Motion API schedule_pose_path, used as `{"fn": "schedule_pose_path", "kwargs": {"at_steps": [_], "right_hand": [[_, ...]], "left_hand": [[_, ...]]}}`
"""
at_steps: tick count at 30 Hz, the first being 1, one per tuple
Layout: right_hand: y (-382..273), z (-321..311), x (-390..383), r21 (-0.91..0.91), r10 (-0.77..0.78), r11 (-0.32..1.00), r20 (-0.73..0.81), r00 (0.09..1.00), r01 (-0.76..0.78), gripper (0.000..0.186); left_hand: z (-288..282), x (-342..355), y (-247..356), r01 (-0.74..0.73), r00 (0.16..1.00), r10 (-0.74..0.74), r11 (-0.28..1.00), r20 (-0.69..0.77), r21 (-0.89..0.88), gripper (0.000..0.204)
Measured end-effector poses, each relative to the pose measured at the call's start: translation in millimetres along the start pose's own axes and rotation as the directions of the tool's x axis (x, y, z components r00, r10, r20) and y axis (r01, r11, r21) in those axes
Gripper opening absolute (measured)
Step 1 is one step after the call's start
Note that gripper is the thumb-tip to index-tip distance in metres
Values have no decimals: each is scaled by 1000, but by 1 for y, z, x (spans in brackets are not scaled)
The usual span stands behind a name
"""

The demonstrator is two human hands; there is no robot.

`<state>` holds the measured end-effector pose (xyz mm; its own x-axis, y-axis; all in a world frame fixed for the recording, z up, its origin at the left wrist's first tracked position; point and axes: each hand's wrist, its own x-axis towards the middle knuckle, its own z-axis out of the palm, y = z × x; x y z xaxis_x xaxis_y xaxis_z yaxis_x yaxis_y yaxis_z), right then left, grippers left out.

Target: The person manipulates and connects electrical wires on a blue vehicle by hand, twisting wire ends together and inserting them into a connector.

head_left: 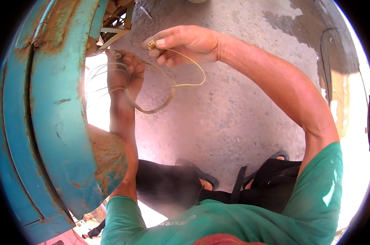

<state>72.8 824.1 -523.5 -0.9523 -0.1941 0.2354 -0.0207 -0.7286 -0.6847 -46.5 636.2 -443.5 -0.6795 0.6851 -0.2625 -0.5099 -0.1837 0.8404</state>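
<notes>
My right hand holds a small yellowish connector between thumb and fingers, with a thin yellow wire curving down from it. My left hand is just left and lower, fingers curled on a looped bundle of thin wires. A small pale fitting shows at its fingertips. Both hands are beside a rusty turquoise metal body panel, whose lower, rust-stained piece partly hides my left arm.
Metal framework shows beyond the panel at the top. Below is speckled concrete floor, with my sandaled feet on it. A damp patch and dark cables lie at the right. Another person appears small at the lower left.
</notes>
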Motion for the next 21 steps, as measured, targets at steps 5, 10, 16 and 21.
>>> {"fn": "schedule_pose_path", "kwargs": {"at_steps": [5, 10, 16, 21], "right_hand": [[-3, 3, 0, -9, 18, 1000, -8, 1000, -19, 37], [-3, 8, 1, -11, 16, 1000, -8, 1000, -16, 32], [-4, 11, 2, -63, -9, 998, 24, 1000, 11, 50], [-6, 16, 1, -71, -14, 997, 30, 999, 16, 48]], "left_hand": [[-1, 1, -1, 7, 1000, -7, 1000, -4, 6, 37], [0, 0, 0, 5, 1000, -5, 1000, -14, 5, 39], [-3, -1, 0, 8, 1000, -8, 1000, 9, -3, 38], [-3, -2, 0, -12, 1000, 12, 1000, 7, 18, 37]]}}
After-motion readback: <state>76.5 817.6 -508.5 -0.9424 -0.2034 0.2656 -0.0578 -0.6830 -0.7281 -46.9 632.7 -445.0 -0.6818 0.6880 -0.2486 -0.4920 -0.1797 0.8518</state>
